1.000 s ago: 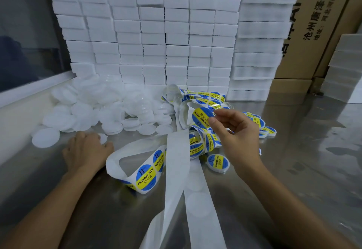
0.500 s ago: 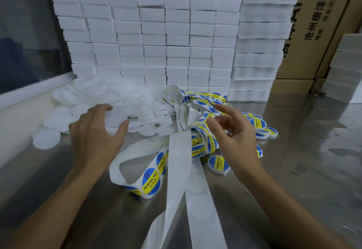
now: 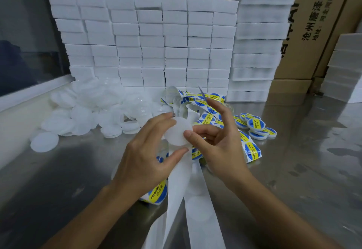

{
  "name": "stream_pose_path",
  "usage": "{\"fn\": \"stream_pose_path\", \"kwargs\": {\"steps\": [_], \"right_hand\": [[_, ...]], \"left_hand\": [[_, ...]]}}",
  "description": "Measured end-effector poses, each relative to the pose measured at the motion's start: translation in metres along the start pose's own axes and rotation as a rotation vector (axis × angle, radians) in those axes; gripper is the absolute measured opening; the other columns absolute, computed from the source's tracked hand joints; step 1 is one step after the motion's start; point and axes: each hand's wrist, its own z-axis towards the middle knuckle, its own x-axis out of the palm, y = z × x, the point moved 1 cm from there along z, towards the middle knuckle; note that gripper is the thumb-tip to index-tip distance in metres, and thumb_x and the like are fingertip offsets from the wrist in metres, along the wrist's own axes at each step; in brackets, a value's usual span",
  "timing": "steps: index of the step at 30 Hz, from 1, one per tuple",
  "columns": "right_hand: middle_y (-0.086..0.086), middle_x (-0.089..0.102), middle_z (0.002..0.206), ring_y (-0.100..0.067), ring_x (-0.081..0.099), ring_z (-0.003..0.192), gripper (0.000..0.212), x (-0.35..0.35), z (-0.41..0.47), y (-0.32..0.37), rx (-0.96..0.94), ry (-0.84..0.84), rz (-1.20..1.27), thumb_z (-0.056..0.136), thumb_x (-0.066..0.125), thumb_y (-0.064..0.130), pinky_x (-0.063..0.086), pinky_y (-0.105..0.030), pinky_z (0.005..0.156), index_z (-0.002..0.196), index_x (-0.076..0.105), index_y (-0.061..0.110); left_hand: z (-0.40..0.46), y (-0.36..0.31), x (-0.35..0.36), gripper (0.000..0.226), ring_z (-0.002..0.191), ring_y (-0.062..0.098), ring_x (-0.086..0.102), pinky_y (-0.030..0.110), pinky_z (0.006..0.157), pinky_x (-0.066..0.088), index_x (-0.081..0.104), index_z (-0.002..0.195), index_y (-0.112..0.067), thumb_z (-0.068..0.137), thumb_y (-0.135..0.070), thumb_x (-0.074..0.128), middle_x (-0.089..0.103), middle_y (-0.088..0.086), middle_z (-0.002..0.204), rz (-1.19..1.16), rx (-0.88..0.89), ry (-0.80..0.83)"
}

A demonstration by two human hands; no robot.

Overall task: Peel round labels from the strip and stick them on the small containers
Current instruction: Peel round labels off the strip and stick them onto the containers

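Where the label strip (image 3: 195,207) passes under both wrists, much of it is hidden. The left hand (image 3: 146,156) grips 1 round, translucent white container (image 3: 177,131) between fingers and thumb; the right hand (image 3: 217,141) pinches its edge. More containers (image 3: 94,111) lie heaped on the shiny metal table (image 3: 293,170).

Round labels (image 3: 252,151) on strip: "SOLDERING PASTE". Cardboard boxes (image 3: 305,23): Chinese print, "沧州".

Unlabelled containers (image 3: 92,111) lie left of the label strip (image 3: 197,102), labelled containers (image 3: 256,127) right, boxes (image 3: 156,39) behind.
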Motion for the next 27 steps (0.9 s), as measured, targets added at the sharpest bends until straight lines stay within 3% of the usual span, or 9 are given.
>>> {"fn": "stream_pose_path", "kwargs": {"steps": [2,4,6,12,16,18,21,24,27], "right_hand": [[-0.013,0.074,0.082,-0.038,0.069,0.082,0.069,-0.002,0.001,0.001,0.004,-0.008,-0.002,0.082,0.075,0.002,0.056,-0.051,0.081,0.134,0.044,0.035],[-0.015,0.074,0.083,-0.041,0.068,0.084,0.068,-0.004,0.002,0.001,0.005,-0.021,0.012,0.081,0.076,0.002,0.055,-0.050,0.082,0.134,0.045,0.033],[-0.016,0.073,0.083,-0.043,0.067,0.085,0.067,-0.005,0.002,0.002,0.006,-0.027,0.025,0.081,0.075,0.001,0.055,-0.051,0.082,0.134,0.046,0.031],[-0.014,0.073,0.087,-0.037,0.068,0.082,0.057,-0.005,0.001,0.000,0.009,-0.041,0.024,0.082,0.075,0.004,0.057,-0.045,0.077,0.125,0.052,0.033],[-0.003,0.056,0.123,-0.014,0.067,0.098,0.028,-0.009,0.004,-0.001,-0.056,-0.206,-0.157,0.084,0.075,0.018,0.058,-0.028,0.074,0.110,0.069,0.030],[-0.002,0.062,0.112,-0.015,0.067,0.095,0.016,-0.015,0.008,0.002,-0.128,-0.242,-0.212,0.086,0.073,0.016,0.057,-0.029,0.072,0.097,0.073,0.028],[0.002,0.074,0.083,-0.011,0.069,0.075,0.015,-0.022,0.010,0.006,-0.094,-0.227,-0.079,0.087,0.071,0.009,0.053,-0.023,0.065,0.090,0.075,0.023],[0.000,0.074,0.077,-0.010,0.066,0.063,0.013,-0.019,0.009,0.008,0.079,-0.169,0.118,0.086,0.072,0.011,0.051,-0.019,0.061,0.085,0.077,0.023],[-0.002,0.075,0.074,-0.011,0.065,0.060,0.016,-0.013,0.007,0.007,0.116,-0.123,0.122,0.083,0.073,0.007,0.052,-0.019,0.059,0.081,0.077,0.022]], "left_hand": [[0.000,-0.004,0.002,0.045,0.101,0.010,0.067,0.020,0.082,0.054,0.056,0.115,-0.030,0.077,-0.022,0.080,0.067,-0.012,0.114,-0.386,-0.393,0.000],[0.003,-0.004,0.005,0.033,0.088,0.017,0.072,0.023,0.073,0.058,0.061,0.106,-0.025,0.081,-0.008,0.074,0.074,-0.002,0.099,-0.733,-0.714,-0.001],[0.005,-0.002,0.005,0.021,0.079,0.025,0.074,0.024,0.065,0.058,0.065,0.100,-0.014,0.084,-0.001,0.066,0.076,0.009,0.088,-0.890,-0.864,0.004],[0.008,-0.003,0.005,0.027,0.076,0.024,0.074,0.024,0.061,0.058,0.068,0.093,-0.005,0.067,-0.011,0.068,0.076,0.012,0.085,-1.076,-1.035,-0.055],[0.008,0.001,0.004,0.030,0.080,0.025,0.074,0.025,0.063,0.059,0.069,0.094,-0.002,0.065,-0.009,0.069,0.076,0.015,0.088,-1.151,-1.103,-0.098],[0.007,0.003,0.004,0.032,0.080,0.025,0.074,0.025,0.063,0.059,0.068,0.096,-0.001,0.064,-0.008,0.070,0.076,0.015,0.088,-1.158,-1.132,-0.122],[0.005,0.006,0.004,0.033,0.081,0.025,0.074,0.025,0.063,0.059,0.069,0.095,-0.001,0.063,-0.008,0.071,0.075,0.015,0.089,-1.159,-1.160,-0.147],[0.005,0.006,0.005,0.031,0.081,0.026,0.074,0.025,0.063,0.058,0.070,0.093,-0.001,0.062,-0.008,0.071,0.075,0.016,0.090,-1.171,-1.161,-0.150],[0.005,0.004,0.006,0.027,0.081,0.025,0.074,0.025,0.062,0.058,0.072,0.089,-0.003,0.063,-0.008,0.071,0.075,0.016,0.089,-1.184,-1.146,-0.133]]}}
